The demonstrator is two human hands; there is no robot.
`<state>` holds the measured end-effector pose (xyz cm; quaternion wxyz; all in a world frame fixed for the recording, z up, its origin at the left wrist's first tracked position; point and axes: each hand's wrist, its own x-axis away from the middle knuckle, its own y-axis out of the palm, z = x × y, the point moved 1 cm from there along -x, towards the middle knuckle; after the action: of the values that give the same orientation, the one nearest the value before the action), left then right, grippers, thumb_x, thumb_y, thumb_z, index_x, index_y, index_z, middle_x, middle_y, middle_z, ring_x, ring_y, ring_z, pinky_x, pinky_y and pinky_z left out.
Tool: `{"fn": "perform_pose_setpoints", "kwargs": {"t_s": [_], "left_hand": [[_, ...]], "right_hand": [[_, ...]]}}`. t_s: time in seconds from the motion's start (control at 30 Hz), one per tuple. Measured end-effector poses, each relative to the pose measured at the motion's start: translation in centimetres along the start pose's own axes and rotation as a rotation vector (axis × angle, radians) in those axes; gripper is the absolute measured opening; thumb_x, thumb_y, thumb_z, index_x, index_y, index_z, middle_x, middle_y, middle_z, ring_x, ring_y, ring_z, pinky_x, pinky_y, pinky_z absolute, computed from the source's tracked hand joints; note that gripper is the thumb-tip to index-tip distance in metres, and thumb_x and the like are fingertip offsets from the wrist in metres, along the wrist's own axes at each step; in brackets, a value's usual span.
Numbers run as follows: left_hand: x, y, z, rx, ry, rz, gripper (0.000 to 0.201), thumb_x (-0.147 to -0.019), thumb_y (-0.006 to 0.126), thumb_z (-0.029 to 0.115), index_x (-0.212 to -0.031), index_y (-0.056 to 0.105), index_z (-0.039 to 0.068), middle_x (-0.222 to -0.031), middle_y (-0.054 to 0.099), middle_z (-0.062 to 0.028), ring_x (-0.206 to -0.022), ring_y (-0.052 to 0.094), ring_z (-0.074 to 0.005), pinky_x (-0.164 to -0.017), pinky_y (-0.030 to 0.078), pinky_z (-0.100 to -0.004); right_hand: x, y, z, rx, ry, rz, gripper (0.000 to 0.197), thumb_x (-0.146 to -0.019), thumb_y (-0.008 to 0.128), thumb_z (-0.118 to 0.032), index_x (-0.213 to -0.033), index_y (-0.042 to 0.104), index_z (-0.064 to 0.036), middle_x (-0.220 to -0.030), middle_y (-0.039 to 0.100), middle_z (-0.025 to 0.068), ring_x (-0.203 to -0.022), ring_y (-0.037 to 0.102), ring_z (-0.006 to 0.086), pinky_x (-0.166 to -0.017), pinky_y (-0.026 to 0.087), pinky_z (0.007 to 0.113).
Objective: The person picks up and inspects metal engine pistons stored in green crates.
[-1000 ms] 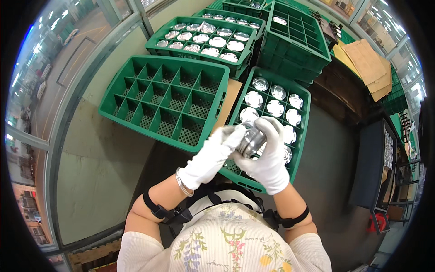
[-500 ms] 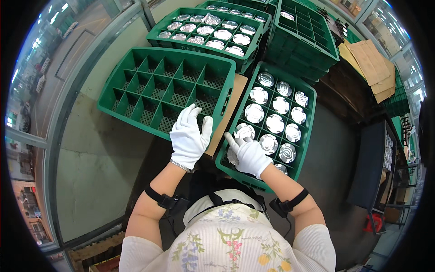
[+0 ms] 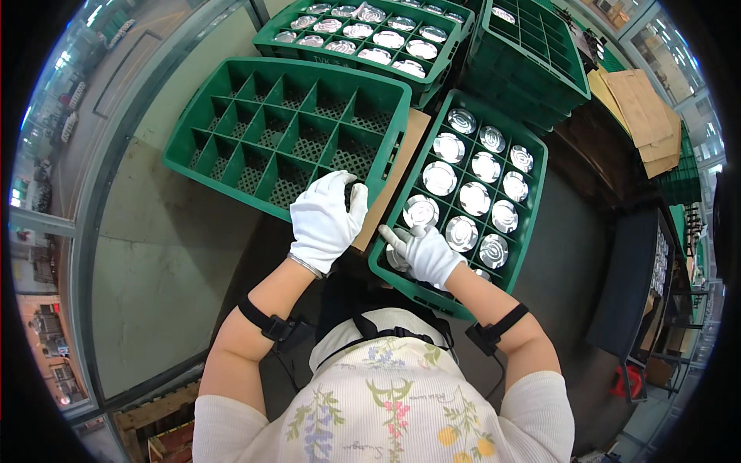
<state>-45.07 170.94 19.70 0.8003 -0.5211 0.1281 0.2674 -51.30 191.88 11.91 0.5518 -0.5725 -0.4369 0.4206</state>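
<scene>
My left hand (image 3: 327,220), in a white glove, is at the near right corner of a green divided crate (image 3: 282,63) with bare cells. Its fingers are curved and its thumb stands apart; the gap between them looks dark, and I cannot make out anything held there. My right hand (image 3: 426,255), also gloved, lies over the near left end of a second green crate (image 3: 500,116) that holds shiny round metal parts (image 3: 461,233). The thumb stretches left toward the rim, apart from the bent fingers, whose tips are partly hidden. Beneath the thumb, a metal part shows in the corner cell.
Behind stand another crate of metal parts (image 3: 258,38) and a crate stack (image 3: 527,65). A cardboard strip (image 3: 401,179) runs between the near crates. Cardboard sheets (image 3: 641,108) lie at right, beyond a dark table (image 3: 629,285). A wall panel (image 3: 166,270) borders the left.
My left hand's fingers have curled more and the hand has shifted slightly at the crate corner. The right hand stays nearly in place. The whole view has shifted a little.
</scene>
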Motion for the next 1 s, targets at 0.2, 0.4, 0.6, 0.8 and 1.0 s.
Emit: {"fn": "perform_pose_setpoints", "kwargs": {"t_s": [0.2, 0.4, 0.6, 0.8, 1.0], "left_hand": [[0.3, -0.3, -0.1, 0.016, -0.014, 0.005, 0.021, -0.088, 0.063, 0.020, -0.094, 0.068, 0.001, -0.091, 0.071, -0.0136, -0.082, 0.069, -0.0302, -0.075, 0.055, -0.0370], [0.3, -0.4, 0.5, 0.020, -0.049, -0.051, 0.019, -0.088, 0.063, 0.021, -0.092, 0.069, 0.004, -0.084, 0.071, -0.0125, -0.075, 0.069, -0.0291, -0.069, 0.055, -0.0363], [0.0, -0.1, 0.2, 0.001, -0.043, -0.040, 0.017, -0.088, 0.063, 0.021, -0.090, 0.069, 0.005, -0.080, 0.070, -0.0121, -0.071, 0.068, -0.0296, -0.065, 0.054, -0.0368], [-0.1, -0.7, 0.1, 0.064, -0.176, -0.085, 0.018, -0.085, 0.063, 0.028, -0.087, 0.070, 0.011, -0.081, 0.069, -0.0123, -0.072, 0.068, -0.0319, -0.062, 0.054, -0.0407], [0.3, -1.3, 0.1, 0.179, -0.308, -0.182, 0.025, -0.084, 0.058, 0.033, -0.086, 0.072, 0.012, -0.081, 0.070, -0.0134, -0.078, 0.068, -0.0326, -0.071, 0.054, -0.0421]], "right_hand": [[4.3, -2.5, 3.0, -0.200, 0.151, -0.260, 0.036, -0.069, 0.073, -0.023, -0.102, 0.064, -0.0101, -0.094, 0.066, 0.0065, -0.090, 0.063, 0.0278, -0.074, 0.051, 0.039], [7.9, -0.8, 0.8, -0.040, 0.143, -0.179, 0.034, -0.080, 0.061, -0.020, -0.113, 0.059, -0.0141, -0.104, 0.062, 0.0025, -0.092, 0.060, 0.0225, -0.078, 0.046, 0.035], [7.7, 1.0, 1.3, -0.012, 0.185, -0.133, 0.032, -0.081, 0.059, -0.020, -0.113, 0.058, -0.0180, -0.101, 0.060, 0.0015, -0.095, 0.056, 0.0231, -0.082, 0.043, 0.038], [6.9, -3.4, 1.3, -0.282, 0.192, -0.003, 0.028, -0.076, 0.068, -0.018, -0.103, 0.061, -0.0130, -0.099, 0.063, 0.0096, -0.087, 0.060, 0.0330, -0.076, 0.049, 0.044], [7.7, -7.7, -0.2, -0.467, 0.317, 0.153, 0.076, -0.053, 0.080, -0.006, -0.125, 0.053, -0.0064, -0.120, 0.050, 0.0172, -0.108, 0.054, 0.0358, -0.090, 0.049, 0.041]]}}
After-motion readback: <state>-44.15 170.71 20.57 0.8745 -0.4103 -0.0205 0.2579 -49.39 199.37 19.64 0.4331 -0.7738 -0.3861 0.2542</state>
